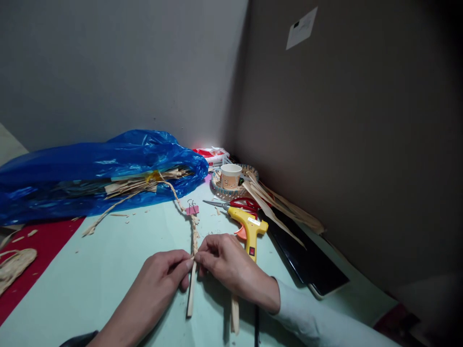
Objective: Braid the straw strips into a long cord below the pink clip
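Note:
A narrow braid of pale dried plant strips [195, 230] runs toward me down the middle of the table. A pink binder clip [192, 210] grips its far part, beyond which a thin twisted length leads to the bundle in the blue bag. At the braid's near end my left hand [164, 274] pinches a strip between thumb and forefinger. Nearly touching it, my right hand [229, 265] is also closed on the strips there. One loose strip [190, 299] hangs straight toward me between the hands. Another pale strip [235, 315] shows below my right wrist.
A blue plastic bag [90, 159] with dried strips [133, 185] lies at the left. Right of the braid are a yellow glue gun [249, 222], red-handled scissors [244, 205], a black flat device [307, 260], and a white cup [230, 176] in a woven tray [235, 194].

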Available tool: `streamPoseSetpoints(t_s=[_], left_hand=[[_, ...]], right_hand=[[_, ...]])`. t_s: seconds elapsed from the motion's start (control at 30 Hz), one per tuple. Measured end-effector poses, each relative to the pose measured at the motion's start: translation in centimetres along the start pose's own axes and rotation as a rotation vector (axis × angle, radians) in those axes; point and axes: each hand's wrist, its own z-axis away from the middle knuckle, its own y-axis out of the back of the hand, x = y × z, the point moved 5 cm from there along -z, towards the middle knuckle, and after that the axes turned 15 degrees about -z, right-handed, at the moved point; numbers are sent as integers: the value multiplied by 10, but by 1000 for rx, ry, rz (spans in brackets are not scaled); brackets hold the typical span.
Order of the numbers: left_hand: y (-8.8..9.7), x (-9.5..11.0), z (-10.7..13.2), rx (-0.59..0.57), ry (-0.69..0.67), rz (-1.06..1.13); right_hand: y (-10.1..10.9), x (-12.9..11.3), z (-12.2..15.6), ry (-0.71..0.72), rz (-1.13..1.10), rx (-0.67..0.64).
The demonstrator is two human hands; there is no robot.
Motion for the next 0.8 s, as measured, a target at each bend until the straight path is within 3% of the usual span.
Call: streamPoseSetpoints(t_s=[0.2,0.4,0.53,0.67,0.8], left_hand=[[1,6,16,78,34,-137],[-27,9,27,189,-169,-338],[-39,2,27,175,-216,-437],[-25,11,25,173,-213,-471],[4,9,16,298,-54,-380]], right_hand=[[-3,-2,0,48,3,61],[-4,3,-1,-6,-172,-3],[-4,4,-2,-42,-284,-65],[-4,6,-3,-78,-258,-34],[-4,3,-2,-65,-233,-22]])
